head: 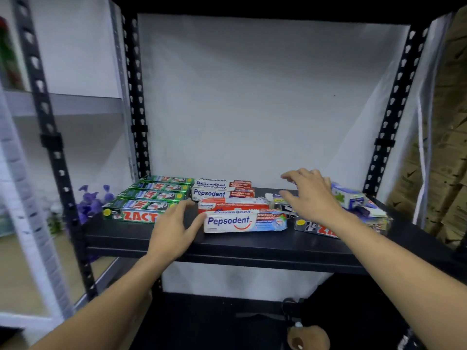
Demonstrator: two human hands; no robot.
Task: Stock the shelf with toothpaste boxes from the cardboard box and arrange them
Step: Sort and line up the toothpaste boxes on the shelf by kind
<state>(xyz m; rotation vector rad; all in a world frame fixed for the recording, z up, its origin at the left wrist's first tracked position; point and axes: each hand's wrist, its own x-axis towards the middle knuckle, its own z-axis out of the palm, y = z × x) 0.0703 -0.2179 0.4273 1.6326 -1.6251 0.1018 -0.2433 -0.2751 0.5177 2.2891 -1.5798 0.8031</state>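
- Left hand lay unclenched on the black shelf board, fingers straight. Its thumb touched the left end of the front Pepsodent box. Its fingertips reached the right end of the front green Zact box; contact there could not be made out.
- Right hand hovered with fingers spread and relaxed, grasping nothing, above the small boxes in the right half of the shelf.
- Green Zact row: four boxes lying flat, lined front to back at the shelf's left end.
- Pepsodent boxes lay mid-shelf in a column behind the front one, just beside the green row.
- Black Zact box sat front right, partly hidden by the right wrist.
- Heap of blue-and-white boxes lay tilted and unsorted at the far right.
- Purple flowers stood left of the rack, past the slotted upright.
- Brown cardboard showed at the right edge.
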